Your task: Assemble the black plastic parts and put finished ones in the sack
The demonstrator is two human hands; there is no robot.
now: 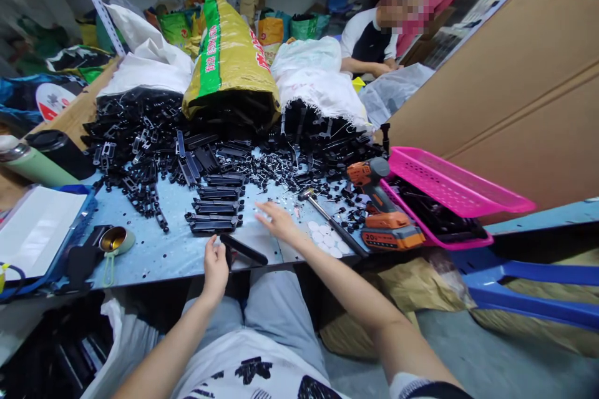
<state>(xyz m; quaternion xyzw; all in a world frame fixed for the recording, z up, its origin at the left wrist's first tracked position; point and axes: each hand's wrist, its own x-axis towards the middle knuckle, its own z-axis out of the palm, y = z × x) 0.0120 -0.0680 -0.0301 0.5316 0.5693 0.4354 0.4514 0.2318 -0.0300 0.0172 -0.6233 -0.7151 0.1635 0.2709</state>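
My left hand is at the table's front edge, its fingers closed on the near-left end of a long black plastic part. That part lies slanted, its other end pointing right. My right hand reaches over the table with fingers spread and nothing in them. Just left of it is a stack of similar black parts, laid in rows. Small black and metal pieces are scattered beyond my right hand. A hammer with a dark grip lies to its right, beside several white round discs.
An orange cordless drill stands at right, by a pink basket of black parts. Open sacks spill black pieces along the back. At left are a small metal cup, a bottle and a clipboard. A co-worker sits beyond.
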